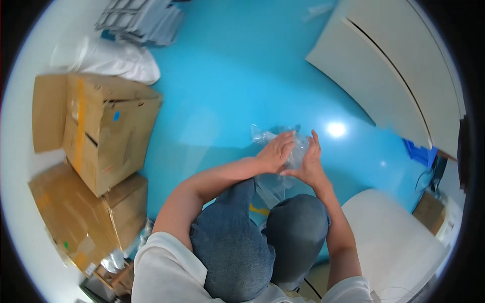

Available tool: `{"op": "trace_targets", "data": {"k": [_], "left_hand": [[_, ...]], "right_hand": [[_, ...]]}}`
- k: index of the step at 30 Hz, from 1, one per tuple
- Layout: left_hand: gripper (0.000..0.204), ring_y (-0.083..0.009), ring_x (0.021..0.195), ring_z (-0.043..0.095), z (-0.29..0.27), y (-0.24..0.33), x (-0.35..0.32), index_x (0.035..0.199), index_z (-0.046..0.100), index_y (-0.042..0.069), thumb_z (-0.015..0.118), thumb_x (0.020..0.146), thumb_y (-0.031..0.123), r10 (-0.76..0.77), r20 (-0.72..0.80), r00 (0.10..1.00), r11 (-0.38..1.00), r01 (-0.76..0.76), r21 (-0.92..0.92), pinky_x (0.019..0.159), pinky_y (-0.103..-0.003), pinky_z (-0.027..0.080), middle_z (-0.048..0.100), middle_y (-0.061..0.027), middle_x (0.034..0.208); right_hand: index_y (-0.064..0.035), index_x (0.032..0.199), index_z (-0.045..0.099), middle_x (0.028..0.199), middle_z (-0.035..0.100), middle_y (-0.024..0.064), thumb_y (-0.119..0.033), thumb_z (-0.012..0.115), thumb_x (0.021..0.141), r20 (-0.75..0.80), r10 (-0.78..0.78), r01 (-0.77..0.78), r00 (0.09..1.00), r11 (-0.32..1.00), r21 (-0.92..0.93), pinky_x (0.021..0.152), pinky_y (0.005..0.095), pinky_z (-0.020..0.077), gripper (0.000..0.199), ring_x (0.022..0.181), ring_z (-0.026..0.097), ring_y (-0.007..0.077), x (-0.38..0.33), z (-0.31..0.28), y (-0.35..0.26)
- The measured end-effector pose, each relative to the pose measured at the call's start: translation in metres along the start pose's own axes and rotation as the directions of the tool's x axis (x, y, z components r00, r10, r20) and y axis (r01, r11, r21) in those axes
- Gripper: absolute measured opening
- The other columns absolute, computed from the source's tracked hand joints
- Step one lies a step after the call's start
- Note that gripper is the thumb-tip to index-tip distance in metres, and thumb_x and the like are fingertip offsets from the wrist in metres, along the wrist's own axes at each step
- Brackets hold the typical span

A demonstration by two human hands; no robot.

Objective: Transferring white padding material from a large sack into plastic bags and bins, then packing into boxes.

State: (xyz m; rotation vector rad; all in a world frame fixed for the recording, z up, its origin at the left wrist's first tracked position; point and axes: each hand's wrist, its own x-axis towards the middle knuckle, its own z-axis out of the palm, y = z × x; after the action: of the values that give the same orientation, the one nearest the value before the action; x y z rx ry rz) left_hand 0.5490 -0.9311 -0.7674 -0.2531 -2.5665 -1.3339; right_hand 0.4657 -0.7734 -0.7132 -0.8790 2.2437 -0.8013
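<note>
A crumpled clear plastic bag (299, 151) is between my two hands, in front of my knees. Its lower part hangs down toward the gap between my legs, and a loose corner sticks out past my left hand. My left hand (277, 152) has its fingers bent against the plastic, gripping it. On the other side of the bag, my right hand (311, 164) has its fingers stretched up and its thumb spread toward the left hand. It touches or nearly touches the plastic. Whether anything is inside the bag I cannot tell.
Two cardboard boxes (129, 136) are stacked at the left, with a white sack (118, 60) and grey crates (144, 20) beyond. A white cabinet (374, 65) stands at the far right. A white rounded surface (389, 242) and a blue bin (420, 153) are at the right, on the blue floor (227, 76).
</note>
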Motion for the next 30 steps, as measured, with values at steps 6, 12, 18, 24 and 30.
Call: {"op": "trace_targets", "data": {"k": [6,12,18,24,30], "left_hand": [[0.065,-0.0394,0.126,0.029,-0.079,0.008,-0.051,0.124,0.039,0.000,0.063,0.067,0.017,-0.207,0.141,0.968,0.975,0.192,0.113,0.105,-0.051,0.020,0.041,-0.0197,0.126],[0.068,-0.0367,0.116,0.038,-0.167,-0.101,-0.119,0.121,0.041,0.000,0.072,0.069,0.029,-0.379,-0.871,0.314,0.194,0.947,0.257,0.096,-0.047,0.031,0.042,-0.0183,0.124],[0.033,-0.0308,0.090,0.051,-0.221,-0.160,-0.182,0.083,0.060,0.007,0.075,0.067,0.032,-0.560,-0.744,0.365,0.320,0.923,0.213,0.081,-0.041,0.039,0.059,-0.0136,0.086],[0.009,-0.0169,0.066,0.054,-0.134,-0.106,-0.156,0.071,0.056,0.007,0.064,0.074,0.010,-0.747,-0.247,0.617,0.663,0.671,-0.331,0.060,-0.031,0.044,0.057,-0.0058,0.068],[0.018,-0.0224,0.101,0.047,-0.030,0.023,-0.062,0.086,0.055,0.007,0.060,0.084,0.024,-0.543,-0.025,0.839,0.717,0.448,-0.534,0.086,-0.036,0.039,0.053,-0.0079,0.098]], "right_hand": [[0.0049,0.133,0.019,0.142,0.013,0.0248,-0.042,0.087,0.034,0.126,-0.095,0.136,0.987,0.919,-0.370,0.100,0.0537,0.0260,0.129,0.125,0.024,0.0466,0.035,0.018,-0.050],[0.0022,0.133,0.023,0.143,0.015,0.0190,-0.042,0.087,0.035,0.297,-0.061,0.200,0.953,0.862,-0.466,0.098,0.0551,0.0270,0.126,0.124,0.024,0.0465,0.035,0.024,-0.076],[0.0000,0.132,0.026,0.141,0.020,0.0173,-0.028,0.083,0.047,0.191,-0.134,0.213,0.972,0.841,-0.497,0.097,0.0532,0.0289,0.106,0.120,0.029,0.0420,0.023,0.043,-0.059],[-0.0008,0.120,0.039,0.118,0.046,0.0182,-0.021,0.076,0.054,-0.038,-0.167,0.147,0.985,0.940,-0.307,0.091,0.0428,0.0366,0.079,0.109,0.043,0.0344,0.025,0.039,-0.024],[0.0054,0.125,0.033,0.121,0.042,0.0216,-0.031,0.077,0.059,0.075,0.301,-0.309,0.951,0.941,0.136,0.098,0.0469,0.0301,0.088,0.114,0.040,0.0374,0.048,0.036,-0.033]]}}
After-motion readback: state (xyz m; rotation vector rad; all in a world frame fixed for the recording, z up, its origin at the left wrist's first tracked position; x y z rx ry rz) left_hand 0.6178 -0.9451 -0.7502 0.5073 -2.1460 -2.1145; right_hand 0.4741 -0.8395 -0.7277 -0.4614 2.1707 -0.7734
